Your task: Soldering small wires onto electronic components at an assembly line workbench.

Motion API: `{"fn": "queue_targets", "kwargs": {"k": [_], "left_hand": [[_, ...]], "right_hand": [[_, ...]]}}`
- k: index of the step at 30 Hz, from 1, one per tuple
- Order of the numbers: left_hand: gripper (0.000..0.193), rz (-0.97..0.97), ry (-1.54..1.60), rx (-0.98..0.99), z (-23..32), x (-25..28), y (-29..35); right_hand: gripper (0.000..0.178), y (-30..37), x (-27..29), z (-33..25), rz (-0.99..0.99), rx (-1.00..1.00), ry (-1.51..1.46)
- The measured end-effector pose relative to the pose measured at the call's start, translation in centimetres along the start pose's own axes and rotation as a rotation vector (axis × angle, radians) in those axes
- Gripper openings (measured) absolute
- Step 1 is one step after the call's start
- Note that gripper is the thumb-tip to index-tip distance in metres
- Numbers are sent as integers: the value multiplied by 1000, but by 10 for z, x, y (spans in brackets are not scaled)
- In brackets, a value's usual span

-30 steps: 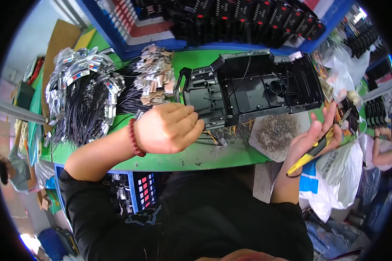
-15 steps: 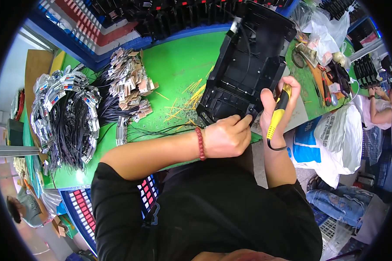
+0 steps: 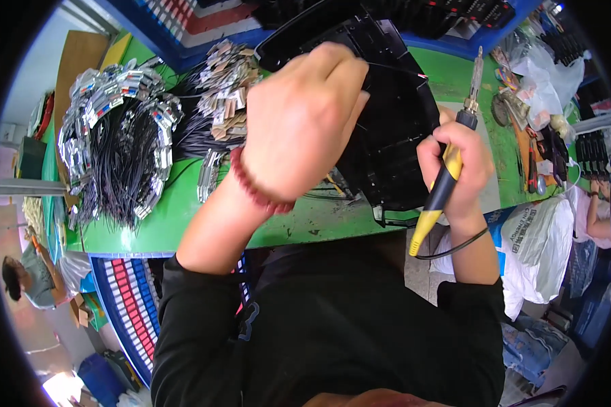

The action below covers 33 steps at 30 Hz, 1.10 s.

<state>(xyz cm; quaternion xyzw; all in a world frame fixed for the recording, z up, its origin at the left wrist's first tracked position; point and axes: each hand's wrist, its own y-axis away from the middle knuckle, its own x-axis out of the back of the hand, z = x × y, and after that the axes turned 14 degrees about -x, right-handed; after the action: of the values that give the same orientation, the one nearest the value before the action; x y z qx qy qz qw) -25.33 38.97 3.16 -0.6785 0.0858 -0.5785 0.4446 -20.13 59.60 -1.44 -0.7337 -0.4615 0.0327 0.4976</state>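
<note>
In my right hand [image 3: 463, 166] is a yellow and black soldering iron [image 3: 445, 186], its metal tip pointing up and away from me. The fingers are curled around its handle, and a black cord trails from the lower end. A black plastic housing [image 3: 397, 149] lies tilted on the green bench between my hands. My left hand [image 3: 304, 112], with a red bead bracelet at the wrist, is raised over the housing's left side. Its fingers are closed, and what they pinch is hidden. Near them a thin dark wire with a reddish end [image 3: 422, 76] crosses the housing.
Bundles of black wires with silvery connector pieces [image 3: 115, 102] lie on the left of the green bench [image 3: 190, 227]. Beside them is a tan-tabbed pile [image 3: 225, 88]. Black parts fill a blue-edged rack at the back. Tools and plastic bags [image 3: 543, 81] sit right, above a white sack [image 3: 533, 244].
My left hand has risen from the housing's near end to above its left side. The housing has turned. My right hand has shifted right, and the iron's tip now shows.
</note>
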Motion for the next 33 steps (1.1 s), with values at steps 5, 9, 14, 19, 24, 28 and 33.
{"fn": "queue_targets", "kwargs": {"k": [5,9,14,19,24,28,33], "left_hand": [[9,77,-105,-68,-33,-18,15],[11,97,148,0,-33,-5,48],[12,46,3,25,-19,-28,85],[24,-106,287,89,12,-58,124],[22,-221,405,142,28,-83,135],[16,-182,392,183,28,-84,139],[14,-138,445,231,34,-88,140]], "right_hand": [[22,-14,-4,-5,-272,275,-59],[17,-37,-12,14,-586,-249,-209],[23,-58,-64,48,-371,417,11],[21,-47,-89,76,-383,578,13],[38,-31,-153,94,258,776,-650],[26,40,-64,70,-272,-28,-371],[29,123,-35,40,-370,-255,-135]]}}
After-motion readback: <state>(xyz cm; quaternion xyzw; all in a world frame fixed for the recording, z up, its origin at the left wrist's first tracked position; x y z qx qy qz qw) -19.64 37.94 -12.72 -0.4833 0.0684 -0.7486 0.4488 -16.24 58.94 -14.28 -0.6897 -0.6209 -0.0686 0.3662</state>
